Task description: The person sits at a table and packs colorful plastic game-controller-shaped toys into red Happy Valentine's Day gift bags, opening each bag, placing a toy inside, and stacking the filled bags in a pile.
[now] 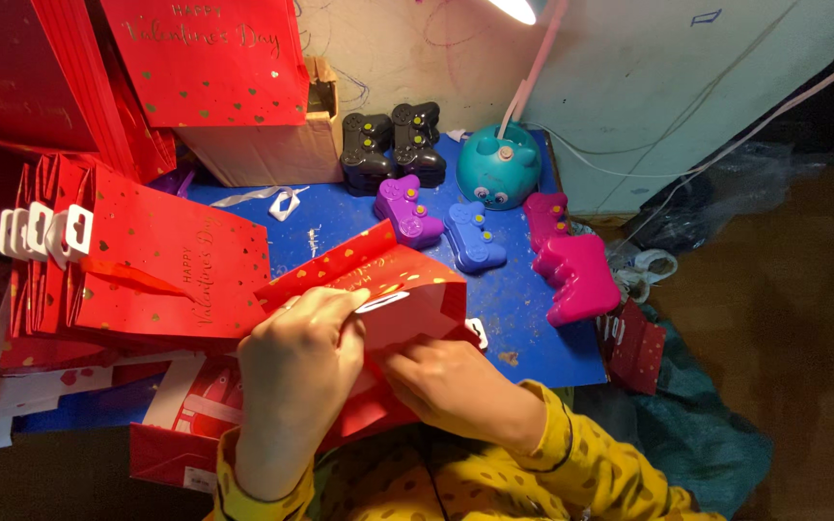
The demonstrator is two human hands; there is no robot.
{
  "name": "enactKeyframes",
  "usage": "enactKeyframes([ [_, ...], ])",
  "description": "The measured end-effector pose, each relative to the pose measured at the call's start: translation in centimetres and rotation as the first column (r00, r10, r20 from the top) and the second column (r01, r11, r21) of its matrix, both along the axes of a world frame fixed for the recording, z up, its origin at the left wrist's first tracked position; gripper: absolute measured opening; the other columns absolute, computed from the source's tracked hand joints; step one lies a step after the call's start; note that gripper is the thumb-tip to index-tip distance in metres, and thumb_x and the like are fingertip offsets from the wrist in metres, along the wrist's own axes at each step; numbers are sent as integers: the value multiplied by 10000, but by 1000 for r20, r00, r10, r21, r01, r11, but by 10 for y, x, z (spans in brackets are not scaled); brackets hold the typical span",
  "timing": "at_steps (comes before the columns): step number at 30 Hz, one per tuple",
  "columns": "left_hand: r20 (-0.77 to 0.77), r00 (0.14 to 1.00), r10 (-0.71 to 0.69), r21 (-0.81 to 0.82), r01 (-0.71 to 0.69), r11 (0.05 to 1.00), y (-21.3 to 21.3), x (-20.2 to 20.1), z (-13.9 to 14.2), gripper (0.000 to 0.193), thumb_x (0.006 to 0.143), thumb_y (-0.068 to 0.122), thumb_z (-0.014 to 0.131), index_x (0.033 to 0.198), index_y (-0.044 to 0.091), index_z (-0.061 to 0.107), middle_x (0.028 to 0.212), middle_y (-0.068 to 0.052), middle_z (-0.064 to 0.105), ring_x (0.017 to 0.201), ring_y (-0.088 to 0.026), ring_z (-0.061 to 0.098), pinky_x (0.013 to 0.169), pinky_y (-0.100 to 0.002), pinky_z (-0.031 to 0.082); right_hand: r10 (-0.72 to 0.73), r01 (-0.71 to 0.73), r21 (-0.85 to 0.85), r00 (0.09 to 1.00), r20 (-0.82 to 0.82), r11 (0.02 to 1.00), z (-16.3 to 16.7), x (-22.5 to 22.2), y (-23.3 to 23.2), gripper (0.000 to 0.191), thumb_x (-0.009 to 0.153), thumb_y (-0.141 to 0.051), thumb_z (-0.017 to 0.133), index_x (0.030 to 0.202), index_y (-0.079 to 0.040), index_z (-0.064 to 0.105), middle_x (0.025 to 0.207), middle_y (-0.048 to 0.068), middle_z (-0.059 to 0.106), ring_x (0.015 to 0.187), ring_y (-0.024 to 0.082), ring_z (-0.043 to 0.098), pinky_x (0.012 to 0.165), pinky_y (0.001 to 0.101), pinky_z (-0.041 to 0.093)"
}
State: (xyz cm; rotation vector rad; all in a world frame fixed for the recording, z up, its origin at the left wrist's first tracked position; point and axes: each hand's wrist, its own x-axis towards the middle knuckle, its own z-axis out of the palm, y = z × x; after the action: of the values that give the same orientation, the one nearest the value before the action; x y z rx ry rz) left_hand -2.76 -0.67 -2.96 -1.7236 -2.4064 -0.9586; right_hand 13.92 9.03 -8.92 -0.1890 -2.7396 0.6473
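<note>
2 hands grip 1 open red gift bag (407,289), left hand (296,371) closed on its rim, right hand (451,386) pinching its side at 3 o'clock; 2 black controllers (393,145) at 12 o'clock.

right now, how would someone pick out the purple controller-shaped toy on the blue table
Start at the round teal dome-shaped lamp base at the back of the blue tabletop. Left of it lies the purple gamepad-shaped plastic toy, below two black ones. It alone is purple; its right neighbour is blue.
</note>
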Motion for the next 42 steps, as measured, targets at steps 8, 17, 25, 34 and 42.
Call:
enactKeyframes([
  [8, -85, 996, 12, 143, 0, 990, 1, -5, 11, 294, 810, 12, 709, 1076, 116, 775, 988, -75, 734, 873, -284, 721, 759, -398, 571, 25, -21, -24, 983, 180, 999, -83, -54, 34, 233, 835, -195, 633, 997, -41, 697, 948, 194, 711, 885, 369, 668, 781, 485, 528],
  [17, -138, 989, 61, 217, -30, 976, -4, -11, 16, 409, 771, -3, 731, 1161, 116, 762, 1046, -59, 726, 927, -235, 716, 813, -348, 571, 31, -9, -41, 815, 579, 999, -68, -74, 29, 257, 978, -267, 561, 1087, -88, 709, 1067, 170, 709, 970, 368, 679, 857, 465, 527],
  [25, -165, 985, -48, 135, 71, 988, 0, 14, 20, 372, 771, 14, 743, 1129, 113, 755, 993, -56, 712, 871, -250, 710, 717, -360, 560, -34, 13, 46, 872, 488, 999, -32, -103, 32, 245, 927, -230, 640, 1125, -92, 680, 1076, 138, 695, 846, 302, 663, 722, 417, 522],
  [34, -168, 978, 121, 189, -88, 978, -21, -11, 20, 391, 784, 33, 784, 1163, 128, 769, 979, -37, 706, 873, -241, 710, 745, -369, 557, -46, -42, 283, 954, 295, 958, -10, -67, 23, 323, 869, -189, 729, 1168, -97, 647, 1085, 102, 679, 707, 229, 644, 570, 362, 516],
  [42, 56, 993, -103, -213, 113, 970, -20, 1, -4, 288, 734, 293, 822, 997, 181, 784, 966, -43, 746, 881, -295, 716, 656, -432, 549, -517, 65, -940, 847, -126, 336, -17, 57, 49, 618, 915, -127, 784, 1481, -79, 539, 1116, 59, 699, 743, 78, 602, 550, 238, 454],
])
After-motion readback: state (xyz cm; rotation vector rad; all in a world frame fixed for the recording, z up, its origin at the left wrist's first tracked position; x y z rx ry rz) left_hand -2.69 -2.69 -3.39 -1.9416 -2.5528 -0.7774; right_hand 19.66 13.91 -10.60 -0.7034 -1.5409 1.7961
